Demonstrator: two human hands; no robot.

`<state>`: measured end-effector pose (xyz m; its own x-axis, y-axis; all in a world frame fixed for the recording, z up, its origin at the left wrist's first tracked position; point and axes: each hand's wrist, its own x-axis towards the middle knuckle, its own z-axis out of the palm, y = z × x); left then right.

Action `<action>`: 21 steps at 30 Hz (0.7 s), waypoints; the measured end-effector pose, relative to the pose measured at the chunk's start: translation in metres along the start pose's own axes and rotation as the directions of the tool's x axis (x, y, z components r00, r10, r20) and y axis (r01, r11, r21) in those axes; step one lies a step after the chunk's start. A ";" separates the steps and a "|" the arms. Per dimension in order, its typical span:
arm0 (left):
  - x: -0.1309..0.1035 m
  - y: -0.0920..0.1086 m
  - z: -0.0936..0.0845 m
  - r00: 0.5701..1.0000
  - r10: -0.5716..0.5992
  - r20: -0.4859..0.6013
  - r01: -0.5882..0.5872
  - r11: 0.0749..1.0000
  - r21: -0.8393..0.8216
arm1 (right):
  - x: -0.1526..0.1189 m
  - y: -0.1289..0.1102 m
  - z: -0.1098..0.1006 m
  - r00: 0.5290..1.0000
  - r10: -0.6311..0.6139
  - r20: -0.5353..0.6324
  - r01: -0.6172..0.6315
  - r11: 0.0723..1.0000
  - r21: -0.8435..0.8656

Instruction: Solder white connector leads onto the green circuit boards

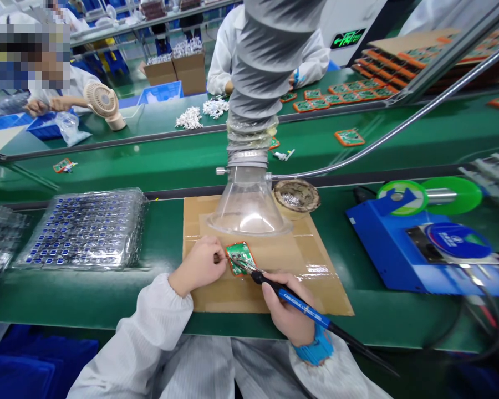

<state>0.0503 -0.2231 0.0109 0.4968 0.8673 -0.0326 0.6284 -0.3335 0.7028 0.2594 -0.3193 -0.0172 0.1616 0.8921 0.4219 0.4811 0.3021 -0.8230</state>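
A small green circuit board [240,256] in an orange frame lies on a brown cardboard mat [316,277]. My left hand [199,265] rests on the mat at the board's left edge, fingers curled, pinching what looks like a thin wire against the board. My right hand [286,310] grips a blue-handled soldering iron [299,302] like a pen. Its tip touches the board's lower left part. A clear fume-extraction funnel [249,208] on a grey hose hangs just behind the board.
A clear tray of blue parts [85,230] lies left of the mat. A tip-cleaner pot [296,195] stands behind the mat, a blue soldering station [419,249] with a green solder spool to the right. Other people work across the green conveyor, where several boards lie.
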 end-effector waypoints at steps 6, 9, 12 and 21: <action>0.000 0.001 0.000 1.000 -0.001 -0.004 0.001 1.000 0.001 | 0.000 -0.001 -0.001 0.999 -0.024 -0.026 0.024 1.000 -0.008; 0.001 0.001 0.000 1.000 -0.001 -0.007 0.001 1.000 -0.003 | 0.000 -0.002 0.000 0.999 -0.030 -0.011 0.030 0.999 -0.016; 0.001 0.000 0.001 1.000 0.007 -0.011 -0.007 1.000 -0.007 | 0.000 -0.001 0.001 0.999 -0.031 -0.008 0.031 0.999 -0.013; 0.001 -0.002 0.001 1.000 0.016 -0.004 -0.016 1.000 0.002 | -0.001 -0.001 -0.002 0.999 -0.003 -0.051 0.003 1.000 0.001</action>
<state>0.0504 -0.2221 0.0091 0.5043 0.8633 -0.0188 0.6216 -0.3478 0.7018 0.2605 -0.3216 -0.0156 0.2042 0.8730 0.4429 0.4807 0.3047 -0.8222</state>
